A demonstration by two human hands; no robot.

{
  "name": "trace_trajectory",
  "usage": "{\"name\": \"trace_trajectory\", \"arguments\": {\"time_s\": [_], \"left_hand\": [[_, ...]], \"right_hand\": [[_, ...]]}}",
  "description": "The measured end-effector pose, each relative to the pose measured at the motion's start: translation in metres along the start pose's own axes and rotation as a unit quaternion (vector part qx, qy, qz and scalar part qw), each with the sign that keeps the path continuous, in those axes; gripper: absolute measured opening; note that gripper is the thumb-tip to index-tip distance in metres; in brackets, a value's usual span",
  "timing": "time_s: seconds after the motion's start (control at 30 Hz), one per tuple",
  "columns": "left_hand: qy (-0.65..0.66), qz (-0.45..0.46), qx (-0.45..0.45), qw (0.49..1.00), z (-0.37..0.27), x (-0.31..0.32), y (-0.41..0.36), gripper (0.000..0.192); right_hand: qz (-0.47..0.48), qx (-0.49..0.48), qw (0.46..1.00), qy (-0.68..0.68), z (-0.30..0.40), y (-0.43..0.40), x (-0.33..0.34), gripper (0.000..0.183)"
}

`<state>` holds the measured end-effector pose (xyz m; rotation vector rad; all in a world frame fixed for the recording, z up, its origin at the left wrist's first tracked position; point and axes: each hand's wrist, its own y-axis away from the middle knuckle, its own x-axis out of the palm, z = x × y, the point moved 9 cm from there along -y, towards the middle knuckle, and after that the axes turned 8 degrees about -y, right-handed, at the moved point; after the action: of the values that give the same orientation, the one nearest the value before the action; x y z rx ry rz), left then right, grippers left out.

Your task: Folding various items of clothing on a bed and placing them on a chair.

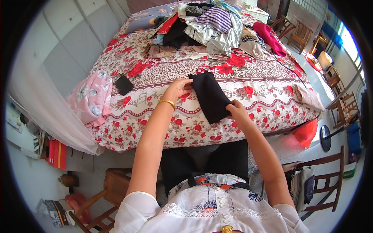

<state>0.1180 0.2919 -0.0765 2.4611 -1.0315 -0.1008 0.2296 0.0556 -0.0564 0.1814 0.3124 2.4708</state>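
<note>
A folded black garment (210, 97) lies at a slant on the near part of the floral bedspread (174, 70). Its lower right edge is pinched between the thumb and fingers of my right hand (238, 110). At the upper left edge of the cloth, the fingertips of my left hand (178, 88) reach its border; whether they grip it is unclear. A gold bangle (166, 102) circles my left wrist. Left of my left hand, a small flat black item (124, 85) rests on the bed.
A large heap of mixed clothes (204, 26) covers the bed's far side. A pink floral garment (91, 96) sits at the left edge, folded beige cloth (308, 97) at the right corner. Wooden chairs stand behind left (116, 186) and right (326, 177), the right one holding clothes.
</note>
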Motion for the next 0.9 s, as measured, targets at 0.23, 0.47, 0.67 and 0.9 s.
{"name": "trace_trajectory", "arguments": {"time_s": [0.23, 0.47, 0.67, 0.9], "left_hand": [[-0.074, -0.090, 0.005, 0.993, -0.013, 0.006, -0.013, 0.038], [-0.265, -0.034, 0.074, 0.961, -0.031, 0.029, -0.036, 0.055], [-0.192, 0.060, 0.013, 0.979, -0.028, 0.029, -0.017, 0.036], [0.014, -0.103, 0.212, 0.972, -0.036, -0.013, 0.096, 0.030]], "right_hand": [[-0.068, 0.066, 0.966, -0.240, -0.043, 0.019, 0.002, 0.028], [-0.113, 0.019, 0.956, -0.270, -0.042, 0.034, 0.013, 0.040], [-0.145, -0.055, 0.958, -0.241, -0.033, 0.011, -0.001, 0.029], [-0.073, -0.125, 0.980, -0.139, 0.040, -0.044, -0.025, 0.032]]}}
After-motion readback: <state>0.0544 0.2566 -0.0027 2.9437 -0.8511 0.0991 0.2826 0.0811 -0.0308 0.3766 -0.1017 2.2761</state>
